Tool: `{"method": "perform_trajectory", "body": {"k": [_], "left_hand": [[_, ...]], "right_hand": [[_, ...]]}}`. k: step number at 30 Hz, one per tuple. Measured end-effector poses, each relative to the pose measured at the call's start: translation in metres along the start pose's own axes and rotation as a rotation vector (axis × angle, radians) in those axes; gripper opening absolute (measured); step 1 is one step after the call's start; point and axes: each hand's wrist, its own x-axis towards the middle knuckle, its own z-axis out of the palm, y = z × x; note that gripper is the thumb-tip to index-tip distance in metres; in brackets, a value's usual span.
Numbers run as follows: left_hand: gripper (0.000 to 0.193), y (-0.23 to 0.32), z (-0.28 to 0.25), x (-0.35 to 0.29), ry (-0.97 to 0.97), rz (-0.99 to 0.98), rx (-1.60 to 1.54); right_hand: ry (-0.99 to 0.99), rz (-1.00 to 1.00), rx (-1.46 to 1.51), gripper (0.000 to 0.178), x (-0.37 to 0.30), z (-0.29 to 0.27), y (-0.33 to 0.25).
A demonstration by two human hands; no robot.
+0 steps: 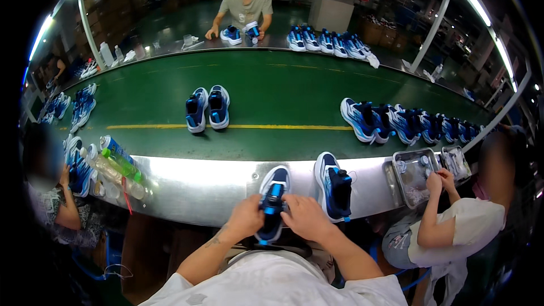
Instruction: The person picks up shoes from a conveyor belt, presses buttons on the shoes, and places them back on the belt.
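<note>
In front of me a blue and white sneaker (276, 177) stands at the metal edge, toe pointing away. My left hand (247, 217) grips its left side near the collar, fingers curled. On the opposite side my right hand (306, 216) holds the collar, thumb and fingers bent against the upper. A black and bright blue part crosses the shoe's opening between my hands. Just right of it, a matching sneaker (333, 186) rests on the metal ledge, touched by neither hand.
A pair of sneakers (219, 107) stands on the green conveyor belt (283, 88), with a row of sneakers (405, 123) farther right. Bottles (117, 164) crowd the ledge at left. A metal tray (398, 184) lies right, by a co-worker's hands (441, 180). Another person (247, 8) sits across.
</note>
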Motion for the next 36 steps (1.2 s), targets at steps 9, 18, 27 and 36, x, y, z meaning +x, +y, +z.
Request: {"method": "perform_trajectory", "body": {"k": [9,18,27,36], "left_hand": [[0.031,-0.103,-0.097,-0.001,0.313,-0.290,0.389],[0.041,0.008,-0.078,-0.025,0.576,0.209,0.133],[0.051,0.043,0.030,0.018,-0.073,0.190,0.016],[0.032,0.008,0.043,0.009,0.112,0.114,-0.092]], "right_hand": [[-0.145,-0.059,-0.393,0.061,-0.013,-0.124,0.070],[-0.212,0.264,0.167,0.069,-0.031,-0.117,0.120],[0.000,-0.108,0.032,0.025,0.051,-0.050,0.043],[-0.287,-0.242,0.008,0.032,0.047,-0.032,0.025]]}}
